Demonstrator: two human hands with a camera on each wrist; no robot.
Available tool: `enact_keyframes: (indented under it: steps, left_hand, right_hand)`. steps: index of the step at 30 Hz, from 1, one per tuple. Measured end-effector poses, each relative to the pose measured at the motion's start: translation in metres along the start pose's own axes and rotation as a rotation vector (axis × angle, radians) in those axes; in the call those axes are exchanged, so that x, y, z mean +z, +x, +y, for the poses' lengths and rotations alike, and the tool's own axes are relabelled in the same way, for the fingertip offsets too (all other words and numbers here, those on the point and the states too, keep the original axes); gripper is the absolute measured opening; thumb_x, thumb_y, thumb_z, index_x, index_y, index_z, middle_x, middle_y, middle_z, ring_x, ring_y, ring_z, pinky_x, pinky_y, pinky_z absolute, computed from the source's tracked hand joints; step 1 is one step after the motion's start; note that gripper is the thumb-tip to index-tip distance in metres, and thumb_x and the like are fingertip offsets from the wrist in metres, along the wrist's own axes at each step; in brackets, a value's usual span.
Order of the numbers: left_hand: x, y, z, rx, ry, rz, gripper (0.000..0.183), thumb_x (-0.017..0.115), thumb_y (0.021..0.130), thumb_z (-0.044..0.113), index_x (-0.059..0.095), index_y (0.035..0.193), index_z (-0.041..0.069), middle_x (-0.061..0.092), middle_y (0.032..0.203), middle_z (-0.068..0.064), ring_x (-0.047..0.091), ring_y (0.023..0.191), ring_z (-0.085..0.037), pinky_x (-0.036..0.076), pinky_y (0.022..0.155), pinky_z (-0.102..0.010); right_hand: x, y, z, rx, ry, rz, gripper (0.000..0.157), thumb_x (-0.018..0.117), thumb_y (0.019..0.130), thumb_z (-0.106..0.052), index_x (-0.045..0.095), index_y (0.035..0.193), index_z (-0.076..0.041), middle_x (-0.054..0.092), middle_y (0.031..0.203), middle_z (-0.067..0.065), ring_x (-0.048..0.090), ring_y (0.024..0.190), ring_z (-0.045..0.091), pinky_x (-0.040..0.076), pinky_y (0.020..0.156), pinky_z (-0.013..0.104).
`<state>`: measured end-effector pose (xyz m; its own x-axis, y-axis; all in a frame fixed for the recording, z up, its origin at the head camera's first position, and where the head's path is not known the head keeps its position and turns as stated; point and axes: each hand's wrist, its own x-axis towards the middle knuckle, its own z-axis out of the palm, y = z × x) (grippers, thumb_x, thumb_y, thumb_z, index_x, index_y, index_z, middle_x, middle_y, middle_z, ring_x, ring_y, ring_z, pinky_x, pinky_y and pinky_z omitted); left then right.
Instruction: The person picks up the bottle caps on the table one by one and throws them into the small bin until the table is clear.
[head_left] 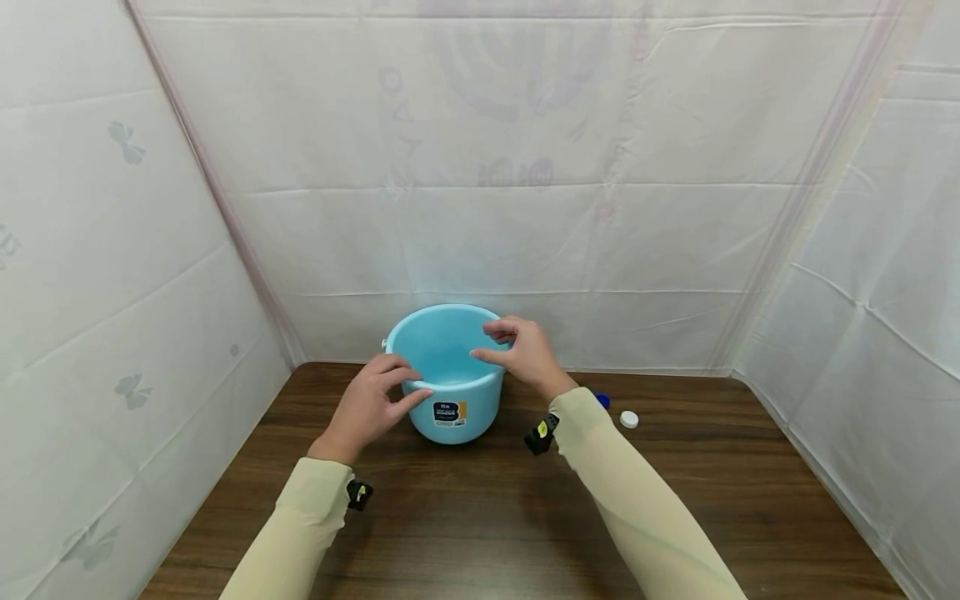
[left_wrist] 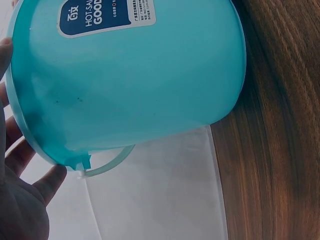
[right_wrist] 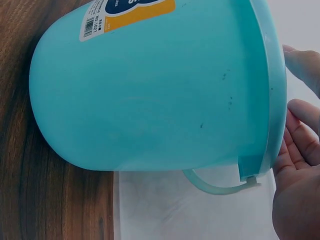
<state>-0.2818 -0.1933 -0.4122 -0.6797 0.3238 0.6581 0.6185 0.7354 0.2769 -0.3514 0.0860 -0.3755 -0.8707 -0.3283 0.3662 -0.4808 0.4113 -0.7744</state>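
A light blue plastic bucket point(head_left: 477, 408) stands upright on the table, a dark label point(head_left: 448, 413) on its front. My left hand point(head_left: 367, 407) is at the left of the rim, thumb and fingers spread apart. Beside the rim in the left wrist view, fingertips point(left_wrist: 55, 175) lie close to the handle mount; whether they touch is unclear. My right hand point(head_left: 525, 354) hovers at the right of the rim, its thumb and fingers apart with nothing between them. A pale curved handle point(right_wrist: 215, 189) hangs at the bucket's far side.
On the brown wooden table point(head_left: 450, 533), a white cap point(head_left: 628, 419) and a blue cap point(head_left: 603, 401) lie right of the bucket, the blue one partly hidden by the right sleeve. White sheeting point(head_left: 525, 233) rises behind the table and on both sides.
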Motion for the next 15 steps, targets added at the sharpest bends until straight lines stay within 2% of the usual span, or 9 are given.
enact_keyframes:
  steps: [5,9,12,15]
  left_hand:
    - [0.0,0.0,-0.001,-0.01,-0.003,-0.003,0.023,0.086,0.084,0.032,0.078,0.097,0.015,0.066,0.102,0.0,0.059,0.1,-0.018,0.058,0.087,-0.042]
    - [0.0,-0.001,-0.001,-0.013,0.0,-0.004,0.023,0.086,0.084,0.032,0.078,0.097,0.015,0.066,0.102,0.0,0.059,0.1,-0.018,0.059,0.087,-0.042]
    - [0.0,-0.001,0.0,-0.008,-0.004,-0.001,0.022,0.086,0.084,0.032,0.078,0.097,0.015,0.066,0.101,0.001,0.058,0.099,-0.017,0.058,0.085,-0.041]
    - [0.0,-0.001,0.0,-0.001,-0.01,0.003,0.021,0.086,0.084,0.032,0.078,0.096,0.016,0.066,0.1,0.002,0.057,0.098,-0.016,0.057,0.081,-0.039]
  right_hand:
    - [-0.003,-0.003,0.001,0.009,0.029,0.011,0.05,0.086,0.085,-0.03,0.071,0.126,-0.006,0.068,0.128,0.019,0.066,0.115,0.032,0.055,0.101,0.05]
    - [-0.007,-0.006,0.004,0.018,0.063,0.02,0.049,0.085,0.086,-0.029,0.07,0.126,-0.006,0.067,0.131,0.02,0.065,0.118,0.036,0.055,0.101,0.048]
    - [-0.009,-0.008,0.004,0.024,0.082,0.032,0.049,0.086,0.085,-0.029,0.071,0.126,-0.006,0.067,0.13,0.019,0.065,0.116,0.037,0.057,0.098,0.045]
    - [-0.012,-0.009,0.005,0.028,0.091,0.046,0.049,0.086,0.085,-0.03,0.071,0.125,-0.007,0.069,0.128,0.014,0.067,0.112,0.031,0.058,0.094,0.042]
